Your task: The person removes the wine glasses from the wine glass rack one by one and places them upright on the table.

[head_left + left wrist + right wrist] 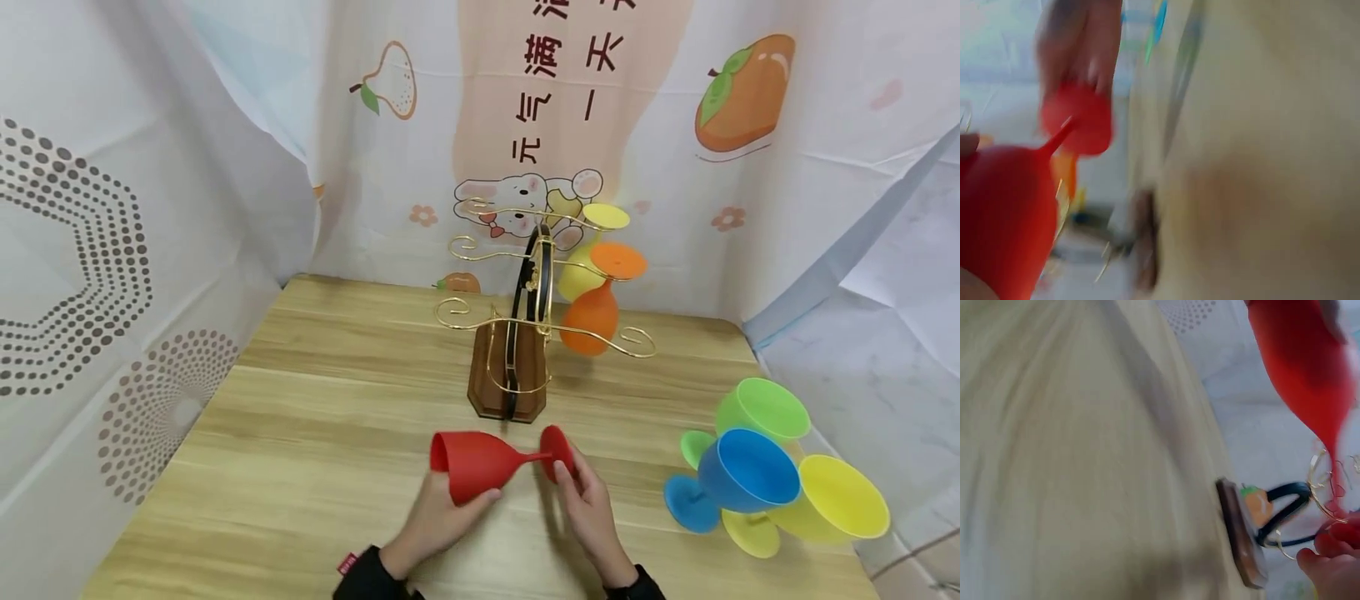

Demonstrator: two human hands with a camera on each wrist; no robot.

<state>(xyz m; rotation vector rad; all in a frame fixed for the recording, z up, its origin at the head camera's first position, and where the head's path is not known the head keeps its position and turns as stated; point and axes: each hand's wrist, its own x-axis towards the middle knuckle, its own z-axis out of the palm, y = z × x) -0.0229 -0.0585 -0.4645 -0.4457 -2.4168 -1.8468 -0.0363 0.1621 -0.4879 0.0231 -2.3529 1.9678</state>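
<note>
A red plastic goblet point(480, 463) is held sideways above the table, its mouth to the left and its foot to the right. My left hand point(444, 515) grips the bowl from below, the thumb along its near side. At the other end my right hand point(588, 508) pinches the round foot between thumb and fingers. In the left wrist view the goblet's bowl point(1010, 212) and the right hand point(1079, 50) show, somewhat blurred. The right wrist view has the red bowl point(1304, 362) at upper right and my right fingers at the foot.
Beyond the hands stands a gold wire glass rack point(540, 321) on a wooden base point(487, 387). An orange goblet point(590, 323) and a yellow goblet point(576, 275) hang upside down on its right side. Green point(763, 408), blue point(750, 471) and yellow goblets point(843, 500) are at the table's right.
</note>
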